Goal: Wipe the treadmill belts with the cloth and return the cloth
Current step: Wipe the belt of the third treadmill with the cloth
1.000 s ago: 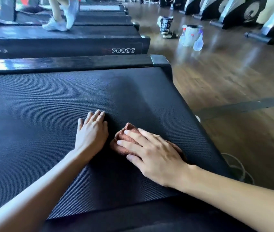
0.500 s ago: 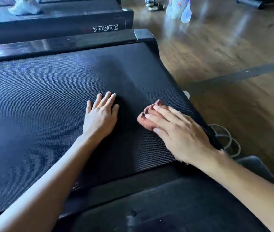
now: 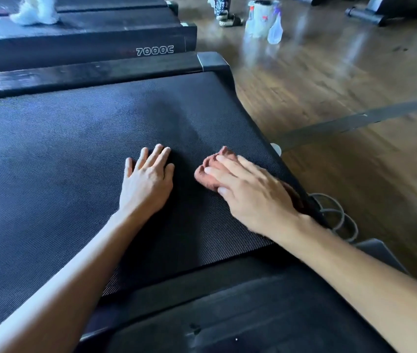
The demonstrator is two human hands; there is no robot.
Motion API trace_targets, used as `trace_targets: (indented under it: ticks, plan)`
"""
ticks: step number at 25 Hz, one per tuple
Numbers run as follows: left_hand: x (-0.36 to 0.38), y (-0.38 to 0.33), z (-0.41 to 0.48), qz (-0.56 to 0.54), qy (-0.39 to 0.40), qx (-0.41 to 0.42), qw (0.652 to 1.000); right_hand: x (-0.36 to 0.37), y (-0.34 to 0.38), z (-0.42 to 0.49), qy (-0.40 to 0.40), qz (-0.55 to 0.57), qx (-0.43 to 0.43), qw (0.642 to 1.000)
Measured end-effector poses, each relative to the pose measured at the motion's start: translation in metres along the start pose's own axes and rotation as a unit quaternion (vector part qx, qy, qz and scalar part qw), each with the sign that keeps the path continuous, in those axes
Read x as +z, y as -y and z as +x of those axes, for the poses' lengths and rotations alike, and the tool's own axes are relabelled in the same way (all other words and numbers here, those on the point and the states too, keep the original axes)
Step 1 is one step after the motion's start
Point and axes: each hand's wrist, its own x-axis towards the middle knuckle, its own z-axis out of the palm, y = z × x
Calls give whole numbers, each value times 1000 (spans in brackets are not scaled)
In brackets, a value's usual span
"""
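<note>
Cloth (image 3: 204, 180) under flat right hand (image 3: 250, 192) has slid rightward from flat left hand (image 3: 146, 184) on belt (image 3: 49, 161).

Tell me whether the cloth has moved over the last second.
Yes. The cloth under the right hand slid rightward, now reaching the belt's right edge.

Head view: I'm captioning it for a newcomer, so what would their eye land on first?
Two bare arms reach across the wide black treadmill belt. The right hand presses flat on a crumpled reddish-brown cloth near the belt's right edge, and the left hand rests flat on the belt beside it, apart from the cloth. Beyond, a spray bottle stands on the glossy wooden floor at the upper right.
</note>
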Motion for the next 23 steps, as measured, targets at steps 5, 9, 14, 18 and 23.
trace_targets:
  ticks: [5,9,14,18,23]
  plan:
    - [0,2,0,5,5,2,1000,-15,-15,-55,40,6,-121,992]
    - [2,0,0,16,1,0,1000,-12,-18,-4,27,13,-25,999]
    - [6,4,3,25,4,6,1000,-10,-2,-50,24,15,-114,993]
    - [1,0,5,5,-3,-6,1000,5,-10,32,17,13,-31,999]
    - [-8,16,32,28,-56,7,998,15,6,13,-18,18,-91,996]
